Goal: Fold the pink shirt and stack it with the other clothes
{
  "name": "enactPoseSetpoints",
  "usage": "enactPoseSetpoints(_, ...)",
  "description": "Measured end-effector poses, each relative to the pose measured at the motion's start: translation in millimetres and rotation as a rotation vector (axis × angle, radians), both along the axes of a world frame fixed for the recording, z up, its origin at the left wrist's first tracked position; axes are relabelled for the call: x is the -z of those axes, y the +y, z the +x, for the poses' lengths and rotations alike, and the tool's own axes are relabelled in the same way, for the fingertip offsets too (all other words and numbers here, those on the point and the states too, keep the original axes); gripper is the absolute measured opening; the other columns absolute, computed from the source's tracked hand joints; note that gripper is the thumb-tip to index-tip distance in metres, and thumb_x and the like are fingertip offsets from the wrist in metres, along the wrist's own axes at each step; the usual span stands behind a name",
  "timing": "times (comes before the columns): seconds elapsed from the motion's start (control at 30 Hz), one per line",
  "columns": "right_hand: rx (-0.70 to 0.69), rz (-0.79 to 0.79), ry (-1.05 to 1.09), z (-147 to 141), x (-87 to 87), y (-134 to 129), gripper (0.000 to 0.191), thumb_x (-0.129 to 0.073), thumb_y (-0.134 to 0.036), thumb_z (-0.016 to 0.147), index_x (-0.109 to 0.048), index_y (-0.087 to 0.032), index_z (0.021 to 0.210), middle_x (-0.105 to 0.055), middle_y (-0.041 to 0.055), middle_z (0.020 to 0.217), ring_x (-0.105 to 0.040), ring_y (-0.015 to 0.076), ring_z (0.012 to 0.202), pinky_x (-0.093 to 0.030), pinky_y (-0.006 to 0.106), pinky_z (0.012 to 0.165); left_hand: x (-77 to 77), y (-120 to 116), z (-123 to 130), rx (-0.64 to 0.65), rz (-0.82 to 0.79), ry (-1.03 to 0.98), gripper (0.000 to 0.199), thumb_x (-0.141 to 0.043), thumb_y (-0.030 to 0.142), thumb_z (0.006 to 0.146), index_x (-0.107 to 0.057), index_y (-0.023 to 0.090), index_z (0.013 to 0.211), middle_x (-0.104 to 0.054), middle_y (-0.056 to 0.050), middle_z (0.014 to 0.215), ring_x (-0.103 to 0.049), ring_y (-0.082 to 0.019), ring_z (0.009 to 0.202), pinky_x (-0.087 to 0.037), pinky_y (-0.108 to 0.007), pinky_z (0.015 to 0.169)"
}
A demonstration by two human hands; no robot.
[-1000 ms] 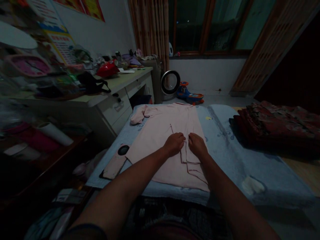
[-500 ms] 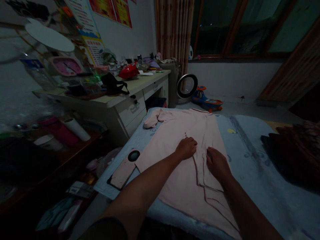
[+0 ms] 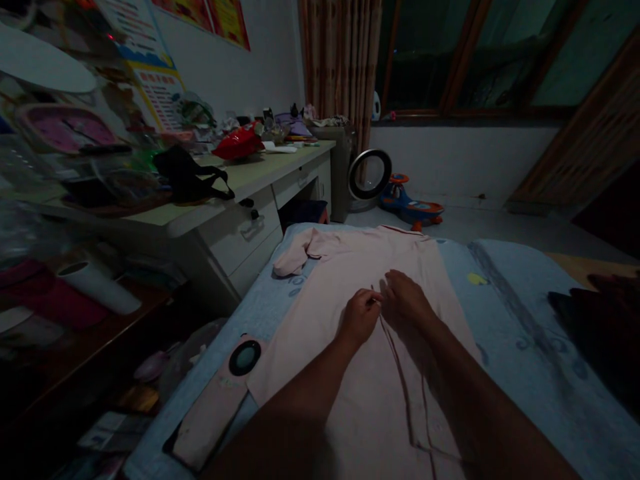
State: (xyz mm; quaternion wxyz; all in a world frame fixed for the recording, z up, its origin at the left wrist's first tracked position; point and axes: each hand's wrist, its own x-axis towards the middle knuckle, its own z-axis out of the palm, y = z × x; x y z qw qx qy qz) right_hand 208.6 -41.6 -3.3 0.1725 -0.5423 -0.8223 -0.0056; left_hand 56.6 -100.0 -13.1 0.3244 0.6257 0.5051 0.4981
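A pink shirt [image 3: 320, 320] with thin dark piping lies spread out, collar at the far end. My left hand [image 3: 361, 313] is closed, thumb and fingers pinching the cloth at the upper end of a dark-edged strip down the middle. Right against it, my right hand [image 3: 405, 297] is bent over the same spot with its fingers curled down to the cloth; its fingertips are partly hidden. The shirt's left sleeve [image 3: 293, 257] lies bunched near the far left corner. Under the shirt is a light blue patterned bed cover [image 3: 505, 333].
A phone in a pink case [image 3: 213, 407] lies by the shirt's left side. To the left stands a cluttered desk [image 3: 250, 180] with a pink clock [image 3: 70, 128]. Dark folded cloth [image 3: 595, 327] is on the right. Beyond the bed are an open round washer door [image 3: 370, 175] and a ride-on toy [image 3: 410, 203].
My hands have come together: the right hand moved left and away from me to meet the left. The left shifted slightly left. The view has moved closer to the bed.
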Motion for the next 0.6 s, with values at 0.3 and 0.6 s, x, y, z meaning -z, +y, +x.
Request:
enactPoseSetpoints(0.3, -0.005, 0.001, -0.05, -1.7, 33.4, -6.2, 0.041, -0.042, -0.031, 0.094, -0.055, -0.016, 0.131, -0.049, 0.0133, 0.144, -0.041, 0.0274, 0.134, -0.031, 0.042, 0.11, 6.4, 6.3, -1.3, -0.068, -0.111, 0.064, 0.023, -0.049, 0.015, 0.084, -0.067, 0.021, 0.096, -0.069, -0.001, 0.086, -0.063, -0.015, 0.082, -0.052, -0.028, 0.078)
enactPoseSetpoints(0.6, -0.011, 0.014, -0.057, -0.3, 33.8, -4.1, 0.04, -0.042, -0.031, 0.094, -0.055, -0.018, 0.13, -0.05, 0.0121, 0.144, -0.041, 0.0277, 0.134, -0.03, 0.042, 0.11, -0.6, 6.1, 1.8, -0.06, -0.105, 0.089, 0.023, -0.05, 0.014, 0.082, -0.069, 0.021, 0.09, -0.07, 0.0, 0.086, -0.062, -0.013, 0.077, -0.05, -0.023, 0.071)
